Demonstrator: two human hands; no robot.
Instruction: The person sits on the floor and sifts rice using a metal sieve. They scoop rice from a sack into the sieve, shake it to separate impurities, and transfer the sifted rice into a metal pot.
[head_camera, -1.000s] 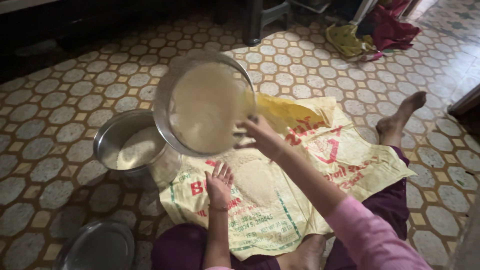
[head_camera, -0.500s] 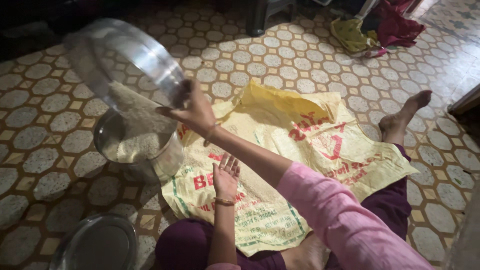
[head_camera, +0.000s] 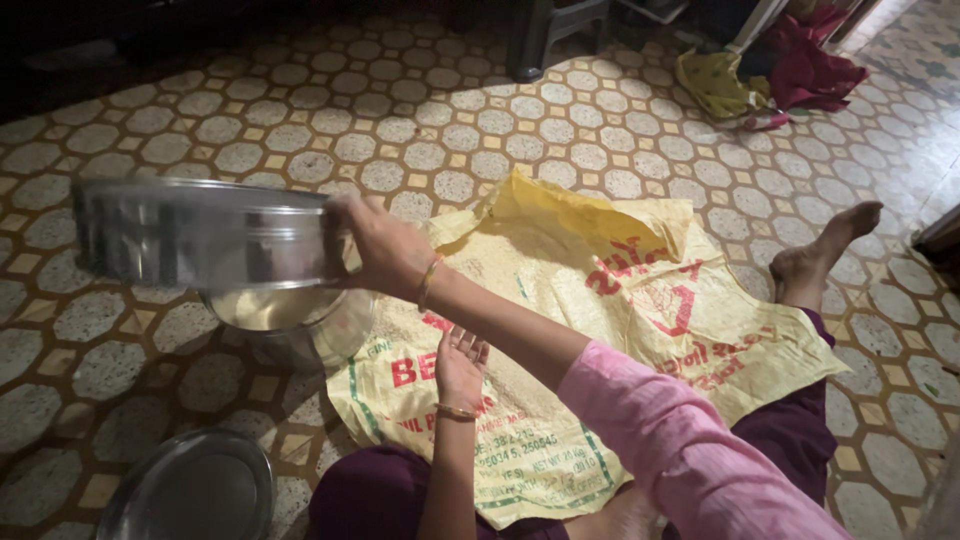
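Round steel sieve (head_camera: 205, 236) held level in the air, side-on, its shiny band blurred, right above the steel pot (head_camera: 300, 325). The pot stands upright on the tiled floor, grain inside, touching the left edge of the yellow printed sack (head_camera: 620, 300) spread flat.

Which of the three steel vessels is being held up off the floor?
The round steel sieve, gripped at its rim by the right hand. The grain pot beneath it and the steel plate both sit on the floor.

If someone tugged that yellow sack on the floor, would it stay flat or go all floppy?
Probably floppy: the yellow sack already lies wrinkled, with one corner bunched up. It looks thin and likely light, though the left hand resting on it might hold that edge down.
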